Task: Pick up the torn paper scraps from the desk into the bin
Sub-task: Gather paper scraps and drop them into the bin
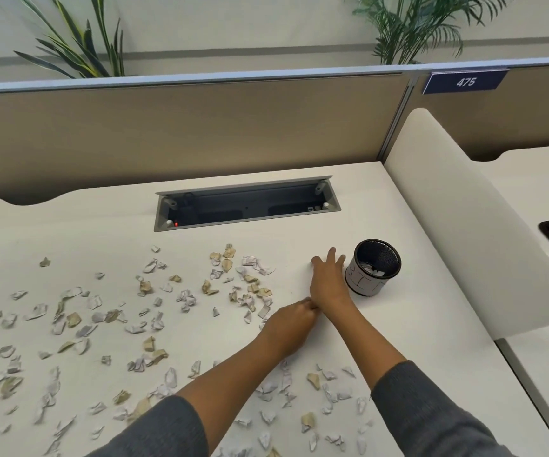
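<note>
Few scraps (376,271) in bin (374,268); right hand (329,281) spread flat, left hand (294,319) curled, contents unclear.

**One head-worn camera, looking forward and down**

There is a single view, taken from the person's head. It faces forward and tilts down over the worktop (382,206), so the near edge falls below the picture and the far edge meets the partition (200,127) about halfway up. Both forearms enter from the bottom and reach away from the lens; the left hand (291,321) and right hand (329,278) sit close to the centre. The wide angle bends straight lines: the partition's top rail curves, and the side divider (457,212) on the right bulges. Plants (415,28) behind the partition fill the top corners. Scraps (68,324) towards the left edge look smeared.
</note>
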### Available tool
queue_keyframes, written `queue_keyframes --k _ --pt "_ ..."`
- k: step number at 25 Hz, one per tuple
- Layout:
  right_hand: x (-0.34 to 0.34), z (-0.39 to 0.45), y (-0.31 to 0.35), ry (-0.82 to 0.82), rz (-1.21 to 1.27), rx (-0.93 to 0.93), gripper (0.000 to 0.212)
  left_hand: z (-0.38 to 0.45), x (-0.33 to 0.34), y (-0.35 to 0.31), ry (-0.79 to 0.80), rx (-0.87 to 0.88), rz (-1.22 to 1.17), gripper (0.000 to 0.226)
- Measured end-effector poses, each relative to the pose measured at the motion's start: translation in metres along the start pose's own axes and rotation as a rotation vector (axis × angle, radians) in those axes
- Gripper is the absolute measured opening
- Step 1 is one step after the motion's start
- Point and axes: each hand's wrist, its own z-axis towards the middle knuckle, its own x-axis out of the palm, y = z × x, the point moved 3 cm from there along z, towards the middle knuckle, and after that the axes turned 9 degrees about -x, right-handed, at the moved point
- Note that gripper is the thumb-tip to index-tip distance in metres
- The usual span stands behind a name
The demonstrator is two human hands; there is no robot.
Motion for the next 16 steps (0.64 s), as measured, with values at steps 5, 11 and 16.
queue_keyframes --k 5,11,16 --pt "0.011 0.0 0.002 0.021 -0.06 0.051 0.061 -0.007 0.001 0.011 -0.008 -0.069 0.055 0.033" --pt "0.007 -0.01 0.004 -0.179 -0.002 0.015 0.037 -0.011 -0.006 0.02 0.018 -0.161 0.043 0.022" --pt "0.013 -0.027 -0.003 -0.246 0.13 -0.089 0.035 -0.01 -0.014 0.033 -0.076 -0.373 -0.361 0.022"
